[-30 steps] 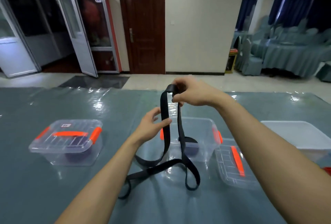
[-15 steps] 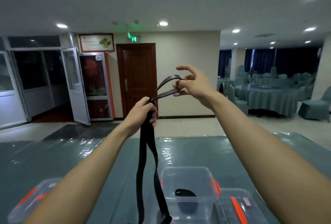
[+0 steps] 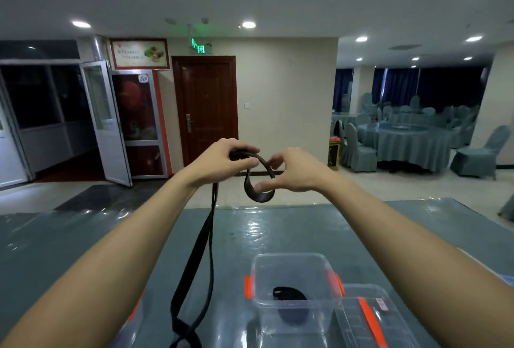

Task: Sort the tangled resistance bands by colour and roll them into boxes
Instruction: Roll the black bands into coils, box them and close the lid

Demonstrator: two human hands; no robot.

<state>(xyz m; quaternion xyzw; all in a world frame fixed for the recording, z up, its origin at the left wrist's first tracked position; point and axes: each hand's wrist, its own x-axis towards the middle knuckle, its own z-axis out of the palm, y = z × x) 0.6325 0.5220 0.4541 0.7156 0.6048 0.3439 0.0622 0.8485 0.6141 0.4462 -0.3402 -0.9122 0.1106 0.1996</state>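
Note:
A black resistance band (image 3: 194, 261) hangs from my raised hands down to the table. My left hand (image 3: 222, 162) grips its upper part, fingers curled over it. The band's top end curls into a small loop (image 3: 257, 194), which my right hand (image 3: 292, 172) pinches between thumb and fingers. Below stands an open clear box (image 3: 294, 283) with orange clips, and a dark rolled band (image 3: 289, 295) lies inside it.
The box's clear lid (image 3: 370, 320) with an orange handle lies to its right. Another clear box (image 3: 133, 317) is partly hidden under my left forearm. The table (image 3: 278, 233) has a shiny teal cover. Round tables and chairs stand far right.
My hands came closer together and lower. The band's straight top end is now curled into a small loop between them. The view tilted slightly down.

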